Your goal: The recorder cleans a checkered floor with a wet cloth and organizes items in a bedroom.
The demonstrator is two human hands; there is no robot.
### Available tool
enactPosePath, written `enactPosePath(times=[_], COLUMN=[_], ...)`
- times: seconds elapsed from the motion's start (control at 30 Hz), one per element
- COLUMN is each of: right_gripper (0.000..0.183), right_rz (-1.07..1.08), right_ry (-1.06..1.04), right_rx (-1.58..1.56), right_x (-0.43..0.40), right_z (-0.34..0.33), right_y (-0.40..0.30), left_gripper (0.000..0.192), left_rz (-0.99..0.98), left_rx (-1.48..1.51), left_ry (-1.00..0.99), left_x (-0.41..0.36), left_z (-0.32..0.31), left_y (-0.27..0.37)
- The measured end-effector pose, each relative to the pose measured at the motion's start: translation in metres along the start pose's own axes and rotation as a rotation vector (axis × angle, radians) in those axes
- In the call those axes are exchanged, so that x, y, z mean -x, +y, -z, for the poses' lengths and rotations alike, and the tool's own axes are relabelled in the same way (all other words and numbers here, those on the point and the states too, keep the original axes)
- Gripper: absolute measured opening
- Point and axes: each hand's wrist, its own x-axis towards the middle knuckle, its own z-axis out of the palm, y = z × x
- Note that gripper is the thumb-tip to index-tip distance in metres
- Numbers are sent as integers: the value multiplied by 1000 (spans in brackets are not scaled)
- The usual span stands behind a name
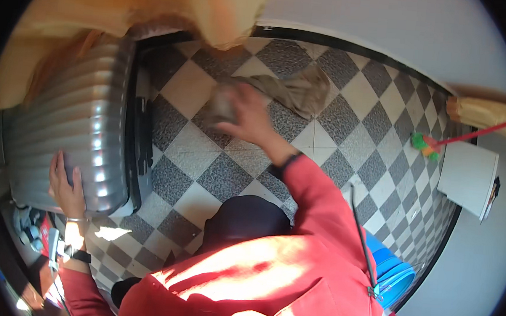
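On the left, a silver ribbed hard-shell suitcase [72, 126] stands with a black-edged side towards the floor space. My left hand [67, 185] lies on its shell near the bottom corner, fingers spread, gripping nothing. Over the checkered tile floor [225, 173], my right hand [249, 115] is blurred. Bunched at its fingers is one end of a grey-brown cloth [309, 93], also blurred there. The cloth's other end trails out flat on the tiles to the right.
Orange-yellow fabric [203, 2] hangs across the upper left, over the suitcase. A red-handled brush [428, 145] with green bristles stands at the right, beside a white box-like piece [467, 177]. A blue bag [389, 271] sits at my right side.
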Motion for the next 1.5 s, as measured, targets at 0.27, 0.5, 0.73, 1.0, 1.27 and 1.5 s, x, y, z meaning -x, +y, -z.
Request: enactPosePath(times=[0.27,0.5,0.73,1.0,1.27,1.5], right_gripper=[52,17,40,39,32,18], right_rz=[64,-331,-1176,-232,-242,-766], right_ry=[-155,-12,109,-2,-43,-289], right_rx=[269,586,644,325,444,1074], right_x=[-67,-45,190,67,-53,72], right_z=[-89,45,192,98,-10,156], right_y=[43,229,280,82,157,303], left_gripper=[47,49,51,49,48,48], left_rz=[-1,-23,-4,-65,-88,-55], left_rx=[-19,-44,-34,-25,-32,-44], left_ry=[-37,-50,-76,-72,-78,-83], left_x=[-4,-2,0,-10,-9,-2], left_z=[2,9,3,4,8,2], left_y=[3,6,7,12,10,7])
